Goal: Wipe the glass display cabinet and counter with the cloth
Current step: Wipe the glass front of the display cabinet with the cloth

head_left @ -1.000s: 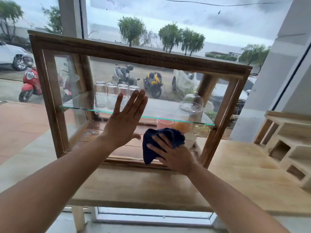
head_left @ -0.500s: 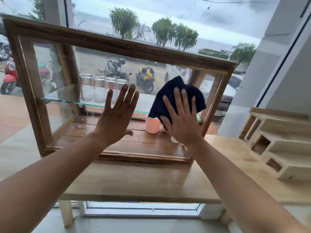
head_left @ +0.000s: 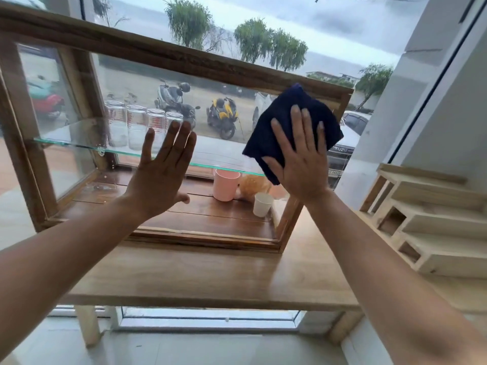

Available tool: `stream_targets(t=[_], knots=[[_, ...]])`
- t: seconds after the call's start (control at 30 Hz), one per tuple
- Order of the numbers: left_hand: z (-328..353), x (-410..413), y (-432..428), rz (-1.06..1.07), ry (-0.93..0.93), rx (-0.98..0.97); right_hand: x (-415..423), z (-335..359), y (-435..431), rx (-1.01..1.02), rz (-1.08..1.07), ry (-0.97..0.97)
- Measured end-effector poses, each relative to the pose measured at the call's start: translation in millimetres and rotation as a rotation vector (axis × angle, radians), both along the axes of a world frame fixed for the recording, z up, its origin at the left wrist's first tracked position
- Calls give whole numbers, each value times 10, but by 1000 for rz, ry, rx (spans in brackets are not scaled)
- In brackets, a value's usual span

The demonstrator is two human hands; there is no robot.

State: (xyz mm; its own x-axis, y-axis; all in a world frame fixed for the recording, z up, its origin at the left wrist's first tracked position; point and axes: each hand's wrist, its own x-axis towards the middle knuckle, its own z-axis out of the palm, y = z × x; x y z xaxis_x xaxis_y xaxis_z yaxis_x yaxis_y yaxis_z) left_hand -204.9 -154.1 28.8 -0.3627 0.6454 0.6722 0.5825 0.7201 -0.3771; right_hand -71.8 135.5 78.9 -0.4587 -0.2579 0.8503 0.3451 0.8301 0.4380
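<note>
A wooden-framed glass display cabinet (head_left: 168, 57) stands on a light wooden counter (head_left: 210, 275). My right hand (head_left: 300, 164) presses a dark blue cloth (head_left: 284, 119) flat against the front glass, near the cabinet's upper right corner. My left hand (head_left: 160, 169) lies open, fingers spread, flat on the front glass near the middle. Inside, a glass shelf (head_left: 79, 144) carries several clear glasses (head_left: 137, 125). Below it stand a pink cup (head_left: 225, 184) and a white cup (head_left: 262, 204).
A pale wooden stepped rack (head_left: 432, 222) sits on the counter at the right. A white wall and window frame (head_left: 411, 106) rise behind the cabinet's right end. Scooters and cars are parked outside beyond the window.
My right hand has swept the cloth up the glass from the lower edge to the upper right corner. My left hand stays flat on the glass. The view has moved closer.
</note>
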Motion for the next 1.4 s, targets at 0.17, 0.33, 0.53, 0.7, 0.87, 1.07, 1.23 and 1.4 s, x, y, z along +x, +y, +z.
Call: stream_targets(t=[0.17,0.33,0.53,0.7,0.87,1.07,1.23,1.4], knots=[[7,33,0,14,-2,0,-73,-692,-96,-98,10,-34],[8,45,5,18,-14,5,216,-1625,140,135,-74,-325],[11,44,12,13,-21,16,275,-810,244,242,-54,-207],[1,42,18,6,-12,20,148,-316,51,14,-104,34],[7,53,17,13,-16,29,223,-1233,116,41,-86,-139],[18,77,17,24,-15,21,416,-1501,299,286,-108,-361],[6,62,22,24,-5,19,265,-690,184,84,-107,-76],[12,68,10,33,0,12,154,-1036,96,-11,-104,-48]])
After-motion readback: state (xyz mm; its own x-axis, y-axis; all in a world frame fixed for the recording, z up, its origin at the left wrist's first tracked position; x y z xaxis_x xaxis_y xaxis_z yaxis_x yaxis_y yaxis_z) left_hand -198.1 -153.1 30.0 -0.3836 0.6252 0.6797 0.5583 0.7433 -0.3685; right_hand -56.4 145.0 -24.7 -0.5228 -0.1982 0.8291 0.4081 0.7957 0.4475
